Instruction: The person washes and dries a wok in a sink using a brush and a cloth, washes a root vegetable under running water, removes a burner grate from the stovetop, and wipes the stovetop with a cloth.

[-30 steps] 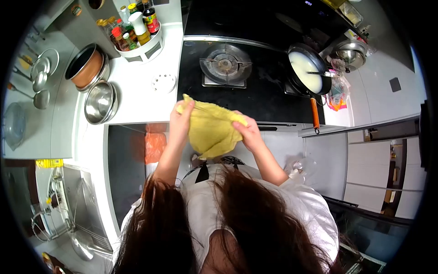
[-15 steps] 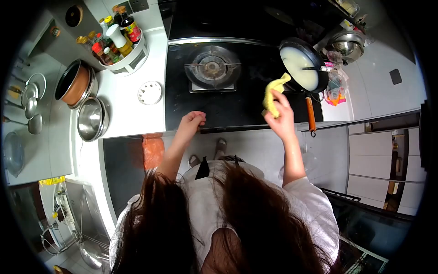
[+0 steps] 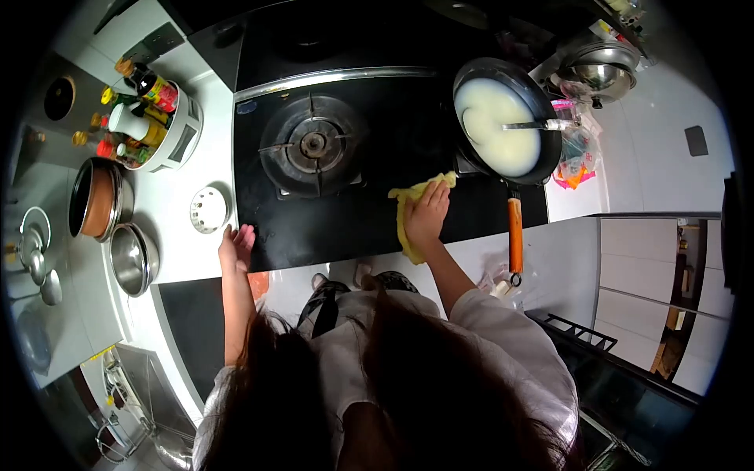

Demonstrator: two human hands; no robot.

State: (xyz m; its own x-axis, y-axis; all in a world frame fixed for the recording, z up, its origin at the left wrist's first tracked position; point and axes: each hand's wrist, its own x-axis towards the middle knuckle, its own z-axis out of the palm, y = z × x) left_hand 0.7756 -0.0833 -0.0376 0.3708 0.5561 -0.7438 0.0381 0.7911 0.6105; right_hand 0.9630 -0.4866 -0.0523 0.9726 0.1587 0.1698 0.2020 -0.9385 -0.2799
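My right hand point(image 3: 426, 213) lies over a yellow cloth point(image 3: 405, 194), pressing it onto the black glass hob point(image 3: 377, 204) near the front edge. Part of the cloth is hidden under my palm. Just to the right is a black wok point(image 3: 556, 149) with an orange wooden handle point(image 3: 515, 235); it holds a milky white liquid point(image 3: 510, 141) and a ladle point(image 3: 525, 125). My left hand point(image 3: 237, 247) is at the hob's front left corner, holding nothing, fingers slightly apart. A small white perforated bowl point(image 3: 209, 210) stands just beyond it on the counter.
The left gas burner point(image 3: 314, 144) has raised pan supports. A white rack point(image 3: 179, 133) of sauce bottles stands on the left counter point(image 3: 177, 243), beside steel bowls point(image 3: 129, 259) and a brown pot point(image 3: 99, 202). Plastic packets point(image 3: 577, 157) and a steel lidded pan point(image 3: 601, 71) are right of the wok.
My right hand has lowered the cloth from beside the wok and moved left onto the hob. My left hand has shifted left and its fingers have loosened. The view has turned and shifted.
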